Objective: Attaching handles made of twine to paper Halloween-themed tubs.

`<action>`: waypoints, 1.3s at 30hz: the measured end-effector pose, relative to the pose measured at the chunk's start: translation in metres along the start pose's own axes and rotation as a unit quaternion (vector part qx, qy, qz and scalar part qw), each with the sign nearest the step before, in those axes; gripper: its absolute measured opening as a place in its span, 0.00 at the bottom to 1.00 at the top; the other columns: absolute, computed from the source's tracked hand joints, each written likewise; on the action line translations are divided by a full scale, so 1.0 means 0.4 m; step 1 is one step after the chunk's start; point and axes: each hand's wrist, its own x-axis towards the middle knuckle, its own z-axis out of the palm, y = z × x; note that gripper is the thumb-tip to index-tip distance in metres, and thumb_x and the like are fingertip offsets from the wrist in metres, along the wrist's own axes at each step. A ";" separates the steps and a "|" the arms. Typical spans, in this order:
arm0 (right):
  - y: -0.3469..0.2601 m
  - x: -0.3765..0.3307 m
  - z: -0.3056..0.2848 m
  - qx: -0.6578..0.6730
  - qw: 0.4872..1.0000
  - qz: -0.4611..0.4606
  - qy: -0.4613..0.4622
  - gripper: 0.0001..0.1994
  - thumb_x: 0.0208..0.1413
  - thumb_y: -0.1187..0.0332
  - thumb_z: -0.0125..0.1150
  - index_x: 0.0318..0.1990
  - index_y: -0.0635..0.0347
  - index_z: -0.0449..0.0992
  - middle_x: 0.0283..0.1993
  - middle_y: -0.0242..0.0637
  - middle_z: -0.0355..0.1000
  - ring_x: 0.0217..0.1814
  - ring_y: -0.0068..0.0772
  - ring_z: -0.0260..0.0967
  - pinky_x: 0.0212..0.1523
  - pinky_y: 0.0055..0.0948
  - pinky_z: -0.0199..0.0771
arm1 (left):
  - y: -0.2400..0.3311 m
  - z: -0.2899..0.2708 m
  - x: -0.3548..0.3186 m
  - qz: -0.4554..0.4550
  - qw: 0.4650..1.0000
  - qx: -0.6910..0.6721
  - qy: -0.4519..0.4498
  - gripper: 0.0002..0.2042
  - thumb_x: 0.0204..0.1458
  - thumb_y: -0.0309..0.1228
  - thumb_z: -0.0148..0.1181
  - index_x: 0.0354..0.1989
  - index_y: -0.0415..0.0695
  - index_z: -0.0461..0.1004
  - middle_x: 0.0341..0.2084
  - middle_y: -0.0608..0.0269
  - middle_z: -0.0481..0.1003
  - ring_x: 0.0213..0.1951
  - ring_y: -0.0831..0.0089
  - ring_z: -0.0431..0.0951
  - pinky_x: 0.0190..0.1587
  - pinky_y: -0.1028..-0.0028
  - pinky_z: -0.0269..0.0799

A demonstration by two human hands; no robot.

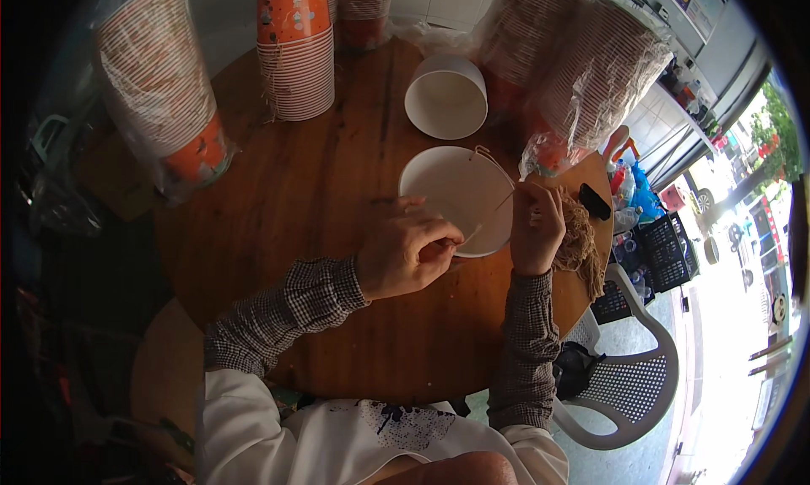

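Note:
A white paper bucket (434, 174) stands on the round wooden table before me, its mouth facing up. My left hand (407, 250) is at its near left rim, thumb and fingertips pinched together on a thin pale string end (474, 233). My right hand (538, 225) is closed at the bucket's right rim, fingertips pinching a piece of twine (504, 174) that loops over the far right rim. Whether both ends belong to one piece I cannot tell. Beside my right wrist lies a tangled bundle of brown twine (579, 242).
Behind the bucket another white bucket (447, 105) is tipped toward me. Tall stacks of orange-printed buckets stand at the far left (156, 71), far middle (295, 63) and far right (591, 75). A small black object (595, 201) lies by the twine. A grey plastic chair (629, 384) stands right.

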 end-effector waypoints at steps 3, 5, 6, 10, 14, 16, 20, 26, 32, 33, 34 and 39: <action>-0.012 0.002 -0.008 0.029 0.999 0.015 0.000 0.06 0.50 0.80 0.61 0.36 0.64 0.77 0.31 0.39 0.70 0.33 0.32 0.71 0.35 0.27 0.71 | -0.005 0.007 -0.001 0.013 1.000 0.003 0.003 0.04 0.47 0.29 0.65 0.29 0.48 0.76 0.25 0.72 0.76 0.31 0.75 0.76 0.56 0.62 0.58; -0.013 -0.001 -0.010 0.053 0.998 0.033 -0.001 0.06 0.49 0.81 0.62 0.36 0.64 0.77 0.31 0.38 0.70 0.32 0.31 0.70 0.35 0.27 0.70 | -0.005 0.009 -0.002 0.019 1.000 0.010 0.000 0.05 0.47 0.30 0.67 0.29 0.48 0.76 0.25 0.72 0.75 0.31 0.76 0.76 0.56 0.62 0.57; -0.014 -0.003 -0.011 0.054 0.998 0.033 0.000 0.06 0.49 0.81 0.62 0.36 0.65 0.77 0.31 0.38 0.70 0.32 0.30 0.70 0.36 0.26 0.70 | -0.003 0.008 -0.002 0.016 1.000 0.011 -0.002 0.06 0.46 0.31 0.68 0.29 0.49 0.76 0.25 0.73 0.75 0.31 0.76 0.76 0.56 0.62 0.57; -0.019 -0.010 -0.012 0.068 0.997 0.041 -0.013 0.06 0.48 0.80 0.63 0.36 0.65 0.77 0.31 0.37 0.70 0.32 0.28 0.69 0.37 0.25 0.69 | 0.000 0.008 -0.002 0.012 1.000 0.014 -0.005 0.06 0.46 0.30 0.68 0.28 0.49 0.75 0.23 0.74 0.74 0.30 0.76 0.76 0.54 0.63 0.58; -0.013 -0.012 -0.020 0.071 0.996 0.042 0.033 0.06 0.49 0.78 0.64 0.35 0.64 0.77 0.30 0.36 0.70 0.33 0.26 0.68 0.36 0.25 0.68 | 0.000 0.010 0.000 0.023 0.999 0.000 0.026 0.06 0.46 0.29 0.67 0.27 0.49 0.73 0.22 0.74 0.74 0.30 0.75 0.75 0.53 0.63 0.59; 0.013 -0.019 -0.014 0.082 0.991 0.071 0.076 0.05 0.50 0.76 0.64 0.35 0.63 0.77 0.30 0.34 0.70 0.32 0.25 0.67 0.35 0.24 0.68 | -0.003 0.012 0.000 0.042 0.999 -0.001 0.007 0.06 0.46 0.27 0.66 0.27 0.48 0.72 0.22 0.73 0.73 0.29 0.75 0.75 0.51 0.64 0.60; 0.044 -0.022 -0.005 0.085 0.988 0.107 0.072 0.05 0.50 0.76 0.64 0.35 0.62 0.77 0.29 0.33 0.70 0.31 0.24 0.66 0.35 0.23 0.67 | -0.011 0.017 -0.004 0.054 0.999 0.000 0.005 0.06 0.47 0.28 0.65 0.27 0.48 0.72 0.22 0.73 0.73 0.29 0.75 0.75 0.50 0.65 0.61; 0.164 -0.026 -0.009 0.083 0.991 0.095 -0.040 0.05 0.52 0.76 0.62 0.36 0.64 0.76 0.33 0.35 0.71 0.33 0.24 0.67 0.35 0.23 0.68 | -0.029 0.021 0.008 0.075 0.997 0.013 0.024 0.07 0.47 0.29 0.66 0.28 0.49 0.72 0.23 0.73 0.73 0.30 0.75 0.75 0.52 0.65 0.61; 0.105 -0.054 0.045 0.079 0.981 0.038 -0.172 0.06 0.50 0.79 0.60 0.36 0.64 0.75 0.34 0.41 0.73 0.37 0.39 0.73 0.38 0.29 0.73 | -0.083 -0.020 0.019 0.078 0.969 0.225 0.062 0.07 0.46 0.31 0.67 0.31 0.48 0.74 0.26 0.73 0.73 0.34 0.75 0.75 0.55 0.62 0.60; 0.098 -0.067 0.058 0.048 0.981 -0.047 -0.183 0.08 0.48 0.79 0.61 0.38 0.63 0.76 0.36 0.41 0.73 0.39 0.41 0.73 0.39 0.31 0.74 | -0.092 -0.028 0.027 0.080 0.968 0.229 0.063 0.07 0.46 0.31 0.67 0.31 0.48 0.74 0.26 0.73 0.73 0.34 0.75 0.75 0.55 0.62 0.60; 0.089 -0.080 0.074 0.015 0.973 -0.131 -0.192 0.10 0.47 0.79 0.62 0.39 0.61 0.76 0.39 0.41 0.74 0.40 0.42 0.73 0.41 0.33 0.75 | -0.101 -0.037 0.035 0.079 0.961 0.251 0.081 0.07 0.46 0.31 0.66 0.32 0.48 0.75 0.26 0.73 0.73 0.34 0.75 0.75 0.55 0.63 0.60; -0.028 -0.124 0.125 0.033 0.952 -0.095 -0.290 0.21 0.44 0.76 0.64 0.50 0.55 0.74 0.55 0.42 0.67 0.47 0.42 0.72 0.45 0.35 0.76 | -0.148 -0.110 0.024 0.097 0.929 0.348 0.084 0.07 0.45 0.29 0.65 0.33 0.47 0.76 0.29 0.71 0.74 0.35 0.73 0.75 0.54 0.64 0.61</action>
